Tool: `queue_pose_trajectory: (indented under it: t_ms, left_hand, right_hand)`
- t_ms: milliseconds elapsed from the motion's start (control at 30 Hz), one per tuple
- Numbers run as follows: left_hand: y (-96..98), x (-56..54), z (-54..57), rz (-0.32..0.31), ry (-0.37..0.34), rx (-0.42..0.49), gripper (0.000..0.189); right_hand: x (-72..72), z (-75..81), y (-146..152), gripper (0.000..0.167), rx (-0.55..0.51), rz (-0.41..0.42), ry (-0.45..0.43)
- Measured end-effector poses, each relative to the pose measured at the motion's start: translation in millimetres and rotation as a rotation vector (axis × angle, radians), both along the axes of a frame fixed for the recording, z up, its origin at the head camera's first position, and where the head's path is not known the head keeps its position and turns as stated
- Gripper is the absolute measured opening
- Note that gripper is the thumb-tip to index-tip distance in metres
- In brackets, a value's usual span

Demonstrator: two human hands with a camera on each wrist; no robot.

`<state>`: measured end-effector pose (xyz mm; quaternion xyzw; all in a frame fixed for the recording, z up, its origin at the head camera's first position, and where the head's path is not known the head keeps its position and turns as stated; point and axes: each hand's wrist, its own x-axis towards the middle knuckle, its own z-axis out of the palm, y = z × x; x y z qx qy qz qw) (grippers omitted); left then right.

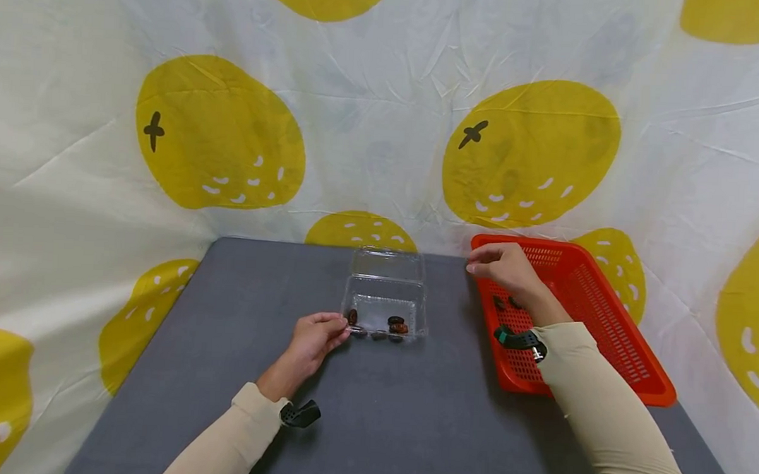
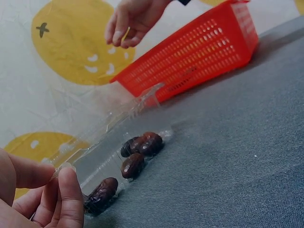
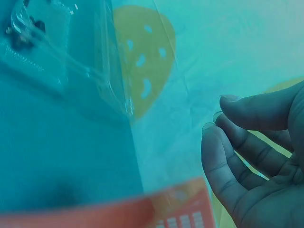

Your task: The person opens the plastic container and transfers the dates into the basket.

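Two bare hands are at work over a grey-covered table [image 1: 409, 422]; leftmost, the left hand [image 1: 311, 340] pinches the near left part of a clear plastic container [image 1: 386, 288] between thumb and fingers; the container stands on the table near its far edge, its lid [image 1: 387, 264] raised at the back; it looks light, thin-walled and springy, likely to skid or buckle if pressed hard, so the rim near a corner is a sensible hold; inside lie several brown dates [image 1: 398, 329], grouped towards the near side, some at the left corner by the fingertips and others at the right; they look light, wrinkled and slightly glossy, probably soft and perhaps sticky, so a gentle pinch across the middle should suit them; further right, the right hand [image 1: 505, 267] hangs over the left side of a red basket [image 1: 595, 324], fingers loosely bent, with nothing visible between thumb and fingertips; a few dark pieces [image 1: 514, 301], probably more dates, lie in the basket below the wrist; the basket looks stiff and light, with its rim the natural place to take hold.
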<state>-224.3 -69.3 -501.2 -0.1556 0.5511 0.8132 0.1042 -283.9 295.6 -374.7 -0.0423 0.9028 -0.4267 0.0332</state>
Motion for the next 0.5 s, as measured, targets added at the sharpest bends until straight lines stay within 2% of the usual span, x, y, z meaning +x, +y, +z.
queue_pose_trajectory:
  t_ms: [500]
  left_hand:
    - [-1.4,-6.0,1.1,0.013,-0.006,0.003,0.029]
  right_hand:
    - [-12.5,-17.2,-61.7,0.026,-0.082,0.128,0.001]
